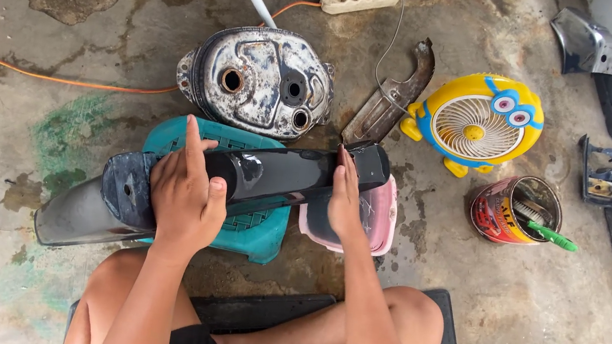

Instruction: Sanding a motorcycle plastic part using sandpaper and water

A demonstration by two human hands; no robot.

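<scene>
Under both hands (185, 194), a black fender (272, 179) hides the stools.

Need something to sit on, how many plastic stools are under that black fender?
2: a teal stool under the fender's middle, and a pink stool under its right end, partly hidden by the right hand.

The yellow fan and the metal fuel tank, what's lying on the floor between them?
In the head view, a rusty curved metal cover lies on the concrete between the fuel tank and the yellow fan, with a thin white cord crossing above it.
</scene>
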